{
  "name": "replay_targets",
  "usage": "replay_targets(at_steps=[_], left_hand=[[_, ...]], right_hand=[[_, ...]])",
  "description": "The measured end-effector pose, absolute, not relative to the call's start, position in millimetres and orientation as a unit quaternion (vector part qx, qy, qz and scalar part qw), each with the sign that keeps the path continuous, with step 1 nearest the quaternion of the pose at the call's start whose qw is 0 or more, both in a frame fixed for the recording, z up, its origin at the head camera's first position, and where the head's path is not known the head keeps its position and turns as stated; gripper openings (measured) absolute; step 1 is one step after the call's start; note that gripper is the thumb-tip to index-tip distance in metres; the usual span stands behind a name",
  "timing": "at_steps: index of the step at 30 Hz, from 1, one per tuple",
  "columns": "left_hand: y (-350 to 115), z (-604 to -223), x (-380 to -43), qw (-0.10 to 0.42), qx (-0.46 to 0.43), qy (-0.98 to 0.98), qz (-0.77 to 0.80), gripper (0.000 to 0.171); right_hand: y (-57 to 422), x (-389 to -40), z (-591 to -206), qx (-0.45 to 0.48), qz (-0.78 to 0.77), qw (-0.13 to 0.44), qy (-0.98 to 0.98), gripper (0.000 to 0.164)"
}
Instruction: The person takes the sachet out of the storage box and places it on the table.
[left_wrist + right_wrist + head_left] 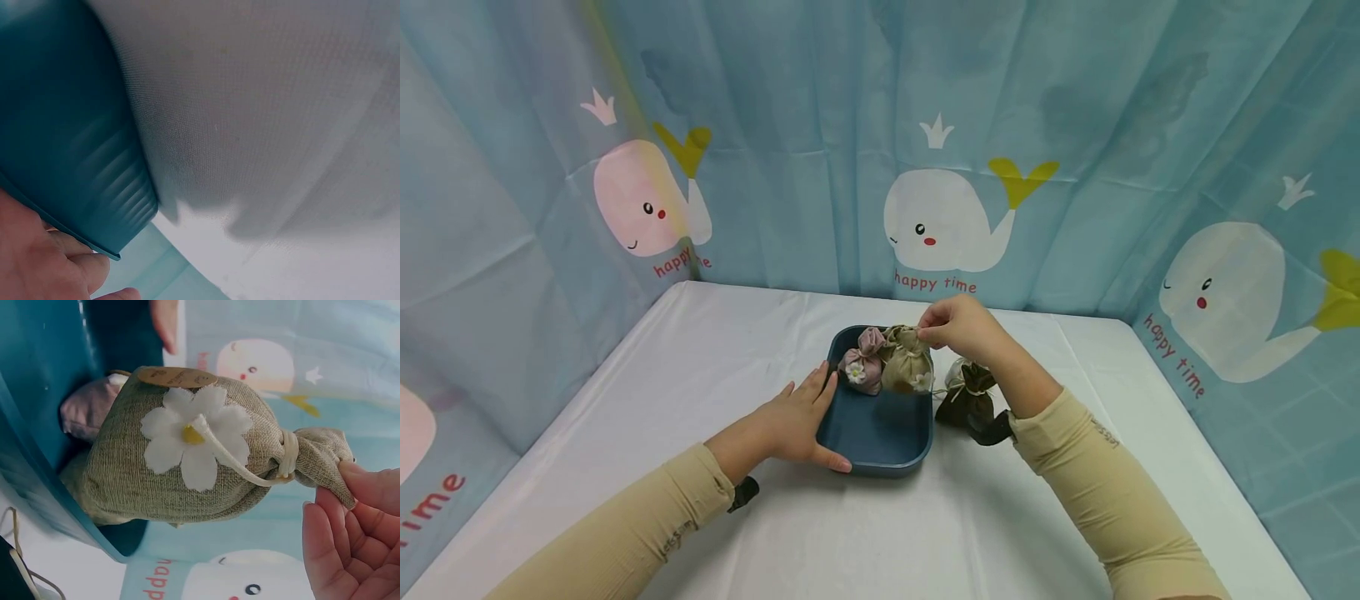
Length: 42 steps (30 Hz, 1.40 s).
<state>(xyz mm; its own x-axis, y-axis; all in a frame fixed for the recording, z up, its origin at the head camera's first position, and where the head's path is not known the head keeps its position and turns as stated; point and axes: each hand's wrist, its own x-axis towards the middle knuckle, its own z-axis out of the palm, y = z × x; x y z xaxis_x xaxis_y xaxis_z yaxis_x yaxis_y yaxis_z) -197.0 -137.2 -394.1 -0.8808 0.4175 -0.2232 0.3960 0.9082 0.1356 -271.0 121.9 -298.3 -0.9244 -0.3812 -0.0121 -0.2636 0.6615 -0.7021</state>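
Note:
A blue tray [872, 433] sits in front of me. My left hand [793, 421] rests against its left rim with fingers spread; the left wrist view shows the same hand [37, 256] beside the tray wall [69, 144]. With thumb and fingers, my right hand [369, 537] pinches the gathered top of a beige drawstring sachet [237, 419] bearing a white flower. That sachet hangs over the far right part of the tray. Beside it in the tray lies a pink sachet [868, 383]. Another pale sachet [78, 487] is partly hidden beneath the held one.
Right of the tray, under my right forearm, stands a dark brown sachet [957, 408], with a paler sachet [953, 375] partly hidden behind it. A white cloth [715, 367] covers the table. Blue whale-print curtains [790, 217] enclose the back and sides.

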Motion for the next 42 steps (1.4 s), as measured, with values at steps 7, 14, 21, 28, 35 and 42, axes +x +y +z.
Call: replay_targets(at_steps=[7, 14, 21, 28, 35, 42], left_hand=[[-138.5, -398.5, -199.4, 0.128, 0.212, 0.968, 0.037, 0.133], [-137.6, -396.6, -198.0, 0.13, 0.206, 0.969, 0.038, 0.134], [-137.1, -395.6, -196.7, 0.129, 0.207, 0.969, 0.034, 0.134], [-137.0, -394.7, -196.2, 0.124, 0.21, 0.969, 0.036, 0.133], [-137.5, -395.6, -197.2, 0.119, 0.215, 0.969, 0.033, 0.132], [-136.8, -393.9, -195.9, 0.122, 0.212, 0.969, 0.039, 0.132]], right_hand=[[128.6, -265.6, -285.2, -0.17, -0.385, 0.066, 0.905, 0.011], [140.4, -263.9, -275.9, -0.16, -0.4, 0.05, 0.901, 0.013], [157.8, -264.6, -265.6, -0.14, -0.407, 0.043, 0.902, 0.015], [176.1, -263.6, -260.1, -0.136, -0.406, 0.023, 0.903, 0.017], [189.6, -260.8, -257.8, -0.129, -0.41, 0.004, 0.903, 0.02], [202.0, -255.6, -255.2, -0.115, -0.408, -0.002, 0.906, 0.021]])
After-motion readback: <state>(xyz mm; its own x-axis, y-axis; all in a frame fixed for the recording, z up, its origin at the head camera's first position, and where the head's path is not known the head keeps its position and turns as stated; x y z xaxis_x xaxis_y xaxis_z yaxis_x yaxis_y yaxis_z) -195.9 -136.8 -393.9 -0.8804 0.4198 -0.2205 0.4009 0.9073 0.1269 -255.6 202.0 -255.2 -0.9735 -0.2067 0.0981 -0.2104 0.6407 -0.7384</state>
